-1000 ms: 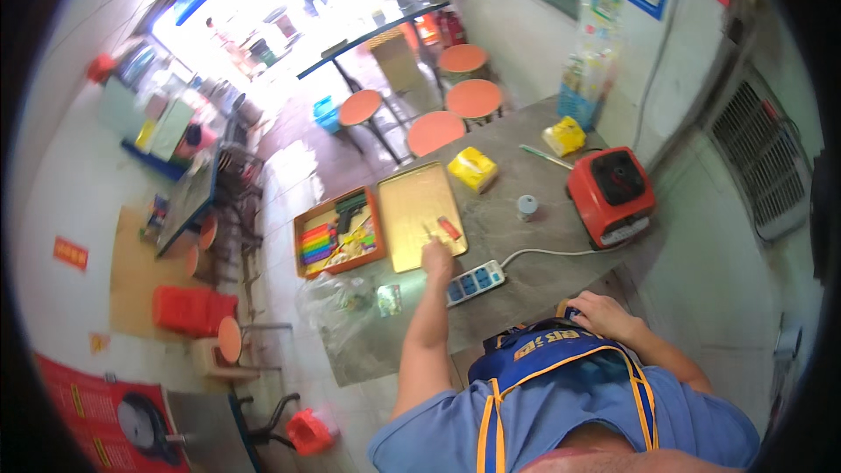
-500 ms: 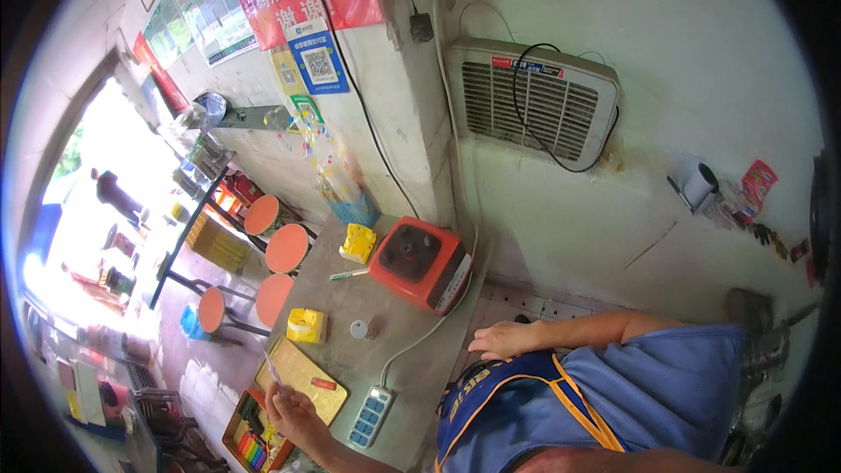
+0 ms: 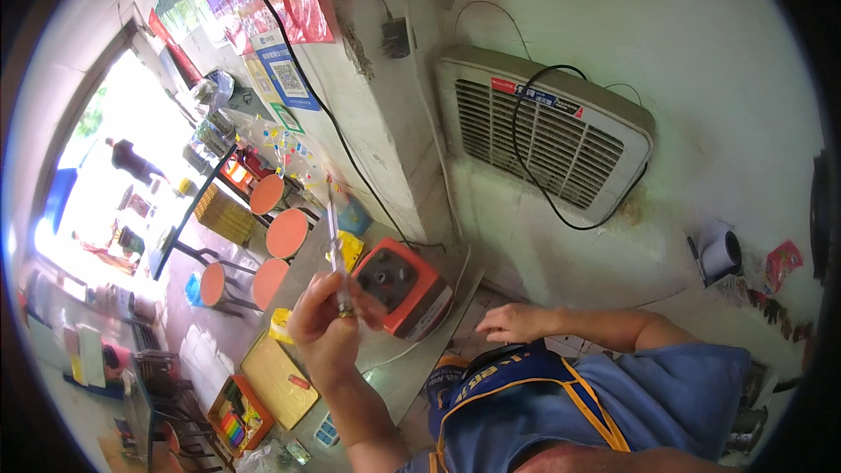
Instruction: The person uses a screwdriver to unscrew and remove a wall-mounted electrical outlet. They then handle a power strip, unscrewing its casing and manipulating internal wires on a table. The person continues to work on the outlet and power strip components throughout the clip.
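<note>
My left hand (image 3: 328,324) is raised over the table, fingers closed around a slim, partly see-through pen-like stick (image 3: 334,232). The stick points up; its exact kind is hard to make out. Just beyond that hand stands a red appliance base (image 3: 401,287) with a black top, partly covered by the blurred fingers. A yellow packet (image 3: 349,250) is behind the stick, and another yellow packet (image 3: 280,326) shows beside the wrist. My right hand (image 3: 511,323) hangs at the front of my blue apron, fingers loosely bent and apart, apparently holding nothing.
A tan tray (image 3: 267,370) with a small red object and an orange box (image 3: 250,442) of colourful items lie left of my forearm. A power strip (image 3: 327,430) is partly hidden. Round orange stools (image 3: 286,233) stand beyond. A louvred unit (image 3: 543,136) with a looped cable hangs on the wall.
My left hand has risen from beside the tray, moving up and right with the stick, now in front of the red appliance. The view has shifted slightly. My right hand has hardly moved.
</note>
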{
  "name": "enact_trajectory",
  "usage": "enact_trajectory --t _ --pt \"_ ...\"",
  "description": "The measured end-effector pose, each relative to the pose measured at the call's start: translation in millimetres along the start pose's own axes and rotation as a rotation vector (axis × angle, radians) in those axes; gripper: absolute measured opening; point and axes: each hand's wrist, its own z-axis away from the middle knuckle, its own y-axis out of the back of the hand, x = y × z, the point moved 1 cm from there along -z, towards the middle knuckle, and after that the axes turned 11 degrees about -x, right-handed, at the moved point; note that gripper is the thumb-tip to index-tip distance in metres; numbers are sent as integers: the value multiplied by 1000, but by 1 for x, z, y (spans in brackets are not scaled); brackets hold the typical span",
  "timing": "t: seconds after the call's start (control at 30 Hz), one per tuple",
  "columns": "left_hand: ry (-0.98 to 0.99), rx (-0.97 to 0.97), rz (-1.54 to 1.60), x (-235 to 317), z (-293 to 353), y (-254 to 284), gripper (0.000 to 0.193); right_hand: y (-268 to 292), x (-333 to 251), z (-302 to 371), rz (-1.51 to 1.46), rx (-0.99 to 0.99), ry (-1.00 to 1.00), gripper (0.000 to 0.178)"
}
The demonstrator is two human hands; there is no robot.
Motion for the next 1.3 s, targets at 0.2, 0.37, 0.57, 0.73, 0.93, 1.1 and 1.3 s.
enact_trajectory --t 0.2,0.37,0.57,0.73,0.93,1.1,1.3 --pt "-86 -185 3 -8 -90 -4 41 117 -75 -26 -35 390 -11 27" --pt "-121 -288 169 -32 -167 5 38 185 -129 -22 -77 628 -115 28" --pt "-180 -466 443 -57 -236 14 40 166 -141 -36 109 511 -281 26" --pt "-200 -536 433 -56 -257 18 53 134 -134 -41 49 465 -348 25" --pt "-194 -554 412 -41 -267 16 42 113 -127 -43 48 454 -367 23" --pt "-178 -568 408 -38 -275 16 41 105 -127 -49 29 459 -342 24" --pt "-147 -578 385 -40 -285 18 40 93 -121 -52 -14 408 -348 24"
